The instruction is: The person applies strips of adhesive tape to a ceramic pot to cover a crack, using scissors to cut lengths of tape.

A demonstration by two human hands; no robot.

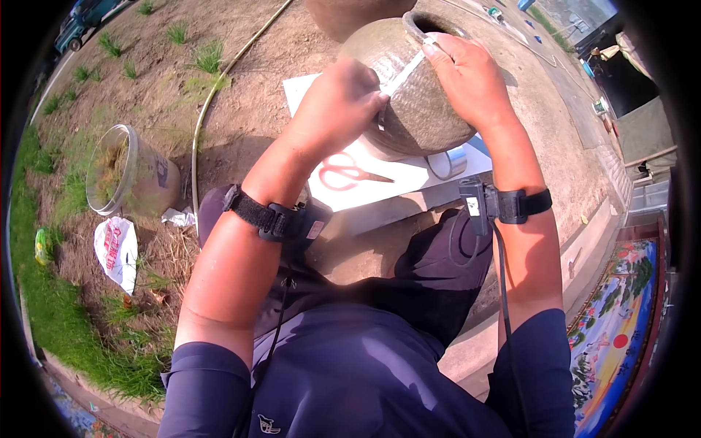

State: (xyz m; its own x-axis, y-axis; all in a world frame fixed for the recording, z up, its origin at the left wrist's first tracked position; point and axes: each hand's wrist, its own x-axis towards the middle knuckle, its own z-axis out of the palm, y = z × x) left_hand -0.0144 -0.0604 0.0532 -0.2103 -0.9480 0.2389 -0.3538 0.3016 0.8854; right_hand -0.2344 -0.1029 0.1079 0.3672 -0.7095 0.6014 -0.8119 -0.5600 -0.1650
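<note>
Your curled left hand (343, 102) and looser right hand (467, 77) pinched a white strip (406, 74) toward the jar's (431, 113) ten o'clock. Most fingertips were hidden.

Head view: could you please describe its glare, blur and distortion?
Head view: bright sunlight nearly washes out the white sheet; same view, the left hand looks slightly blurred, the jar clearer; same view, the painted panel curves near the black rim.

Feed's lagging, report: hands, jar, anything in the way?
Left hand pinching white strip. Right hand at its upper end. Strip against jar. Scissors, tape roll clear of hands.
</note>
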